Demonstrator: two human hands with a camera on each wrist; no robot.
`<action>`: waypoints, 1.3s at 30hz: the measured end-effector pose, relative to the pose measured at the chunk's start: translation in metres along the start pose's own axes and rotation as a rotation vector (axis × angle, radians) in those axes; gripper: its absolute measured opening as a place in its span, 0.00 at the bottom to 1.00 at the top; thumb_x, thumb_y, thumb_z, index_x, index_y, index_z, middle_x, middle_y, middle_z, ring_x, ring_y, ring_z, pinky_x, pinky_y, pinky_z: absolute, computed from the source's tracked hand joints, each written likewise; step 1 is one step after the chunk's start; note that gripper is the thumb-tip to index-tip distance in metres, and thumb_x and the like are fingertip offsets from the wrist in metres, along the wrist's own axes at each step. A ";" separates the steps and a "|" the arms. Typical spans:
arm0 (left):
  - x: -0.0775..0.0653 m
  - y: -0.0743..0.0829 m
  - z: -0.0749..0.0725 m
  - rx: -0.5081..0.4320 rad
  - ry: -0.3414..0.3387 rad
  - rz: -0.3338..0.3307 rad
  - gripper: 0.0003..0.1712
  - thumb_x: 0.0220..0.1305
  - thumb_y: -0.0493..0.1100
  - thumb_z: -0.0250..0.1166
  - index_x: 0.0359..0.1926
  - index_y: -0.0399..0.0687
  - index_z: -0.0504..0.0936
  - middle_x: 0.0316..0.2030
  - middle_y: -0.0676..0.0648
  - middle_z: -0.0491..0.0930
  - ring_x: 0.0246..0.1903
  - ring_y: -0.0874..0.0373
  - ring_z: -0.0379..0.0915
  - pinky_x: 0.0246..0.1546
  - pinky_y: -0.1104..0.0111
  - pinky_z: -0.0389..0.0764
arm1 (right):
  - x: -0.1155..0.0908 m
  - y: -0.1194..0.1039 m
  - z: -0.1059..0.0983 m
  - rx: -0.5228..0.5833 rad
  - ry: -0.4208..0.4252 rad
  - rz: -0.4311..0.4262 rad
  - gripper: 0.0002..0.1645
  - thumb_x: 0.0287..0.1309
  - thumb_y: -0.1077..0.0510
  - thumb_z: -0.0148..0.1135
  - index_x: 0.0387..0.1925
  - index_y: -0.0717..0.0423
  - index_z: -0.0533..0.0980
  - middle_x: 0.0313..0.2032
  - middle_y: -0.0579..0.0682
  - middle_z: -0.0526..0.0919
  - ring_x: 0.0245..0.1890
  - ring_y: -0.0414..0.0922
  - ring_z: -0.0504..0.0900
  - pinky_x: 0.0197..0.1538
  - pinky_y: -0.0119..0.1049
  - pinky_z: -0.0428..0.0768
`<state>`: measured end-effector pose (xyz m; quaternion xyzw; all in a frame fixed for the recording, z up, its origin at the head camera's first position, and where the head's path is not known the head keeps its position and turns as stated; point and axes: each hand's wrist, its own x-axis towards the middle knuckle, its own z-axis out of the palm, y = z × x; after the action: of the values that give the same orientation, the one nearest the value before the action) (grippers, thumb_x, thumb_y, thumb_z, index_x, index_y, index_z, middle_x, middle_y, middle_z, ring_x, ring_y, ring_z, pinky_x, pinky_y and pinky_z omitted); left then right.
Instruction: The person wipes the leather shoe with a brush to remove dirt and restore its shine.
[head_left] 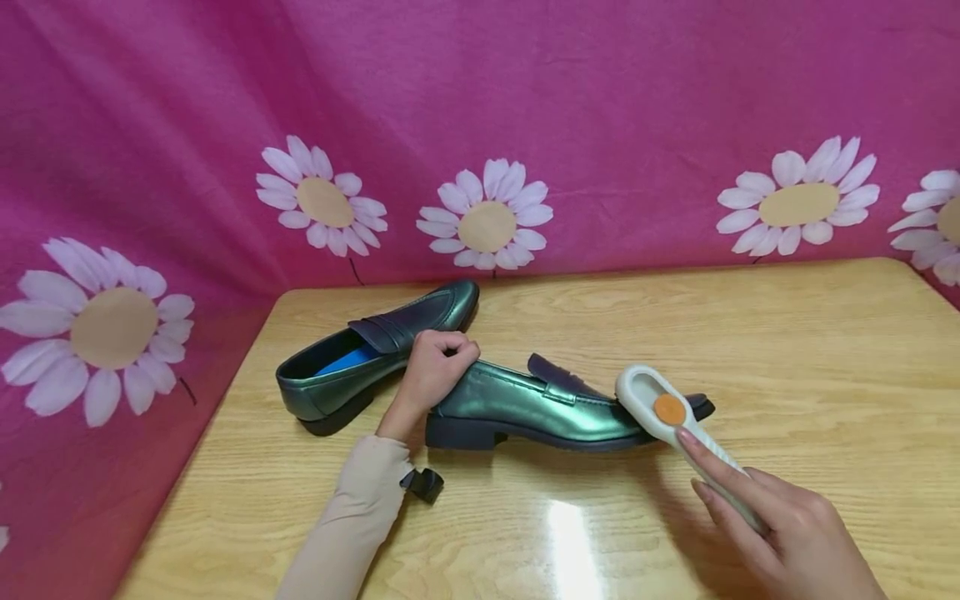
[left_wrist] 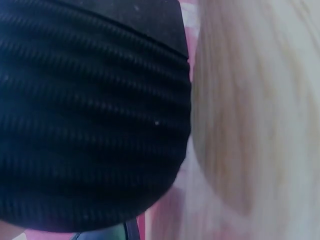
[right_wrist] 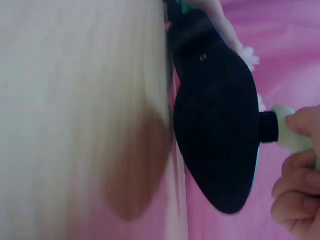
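Observation:
My left hand [head_left: 438, 367] grips the heel opening of a shiny green loafer [head_left: 540, 408], which is lifted off the table with its toe to the right. Its ridged black sole [left_wrist: 90, 120] fills much of the left wrist view. A white-handled shoe brush [head_left: 716, 450] with an orange button is held in my right hand [head_left: 787, 525], index finger laid along the handle near the button. In the right wrist view the brush's dark bristles [right_wrist: 268, 126] touch the upper near the toe, on the far side from the sole.
A matching loafer [head_left: 375, 354] with a blue insole stands on the wooden table [head_left: 825, 358] behind my left hand. A magenta cloth [head_left: 600, 100] with white daisies hangs behind the table and along its left side. A black strap piece [head_left: 424, 485] sits at my left cuff.

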<state>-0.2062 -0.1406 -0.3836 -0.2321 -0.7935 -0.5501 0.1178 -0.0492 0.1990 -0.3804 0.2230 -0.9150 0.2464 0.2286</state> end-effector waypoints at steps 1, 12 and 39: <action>0.000 0.000 0.000 -0.005 -0.001 0.003 0.25 0.57 0.27 0.56 0.07 0.45 0.61 0.13 0.54 0.57 0.17 0.62 0.47 0.24 0.71 0.54 | -0.001 -0.002 0.001 0.019 -0.009 -0.021 0.45 0.37 0.67 0.75 0.62 0.44 0.74 0.28 0.38 0.83 0.21 0.28 0.70 0.30 0.17 0.71; -0.002 -0.002 0.000 0.034 0.040 -0.068 0.24 0.56 0.29 0.56 0.07 0.45 0.62 0.12 0.54 0.53 0.16 0.61 0.46 0.23 0.71 0.53 | 0.002 0.007 0.000 0.035 0.092 0.034 0.40 0.42 0.68 0.73 0.60 0.47 0.76 0.39 0.40 0.85 0.19 0.25 0.70 0.32 0.16 0.71; -0.005 0.035 -0.001 0.040 0.040 -0.086 0.24 0.56 0.26 0.55 0.07 0.43 0.61 0.11 0.56 0.52 0.16 0.64 0.47 0.23 0.71 0.53 | -0.002 0.015 0.005 0.104 0.127 -0.026 0.28 0.54 0.60 0.69 0.58 0.52 0.77 0.43 0.39 0.84 0.35 0.17 0.74 0.39 0.14 0.71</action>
<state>-0.1839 -0.1330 -0.3565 -0.1843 -0.8112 -0.5430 0.1147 -0.0570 0.2086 -0.3911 0.2304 -0.8816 0.3044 0.2777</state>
